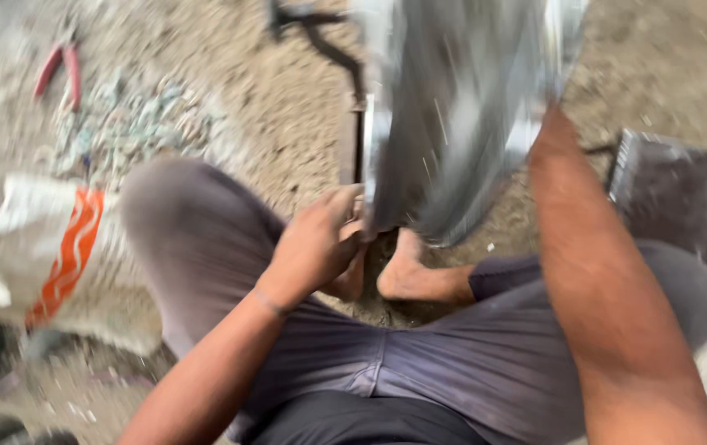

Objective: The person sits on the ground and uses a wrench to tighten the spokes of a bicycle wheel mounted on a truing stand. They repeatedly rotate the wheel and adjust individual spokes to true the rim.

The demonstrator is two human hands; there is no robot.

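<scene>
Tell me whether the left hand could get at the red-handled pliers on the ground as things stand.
Probably not without letting go: the left hand grips the lower edge of the grey metal sheet, and the pliers lie far off, beyond the raised left knee.

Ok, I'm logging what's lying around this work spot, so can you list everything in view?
Shiny grey sheet-metal piece: one, silver-grey, blurred, upright in the centre, lower edge by the feet.
Dark metal bar: one, black, beside the sheet's left edge.
Red-handled pliers: one, upper left on the ground.
Pile of pale scrap bits: one heap, greenish-grey, upper left.
White and orange sack: one, left, beside the knee.
Dark rectangular tray: one, blackish, right.
Sandy ground: brown-grey, all around.
Grey trousers: one pair, bottom centre.
Bare foot: one clearly seen, centre.
Left hand: grips the sheet's lower edge.
Right forearm: reaches up behind the sheet; hand hidden.
</scene>
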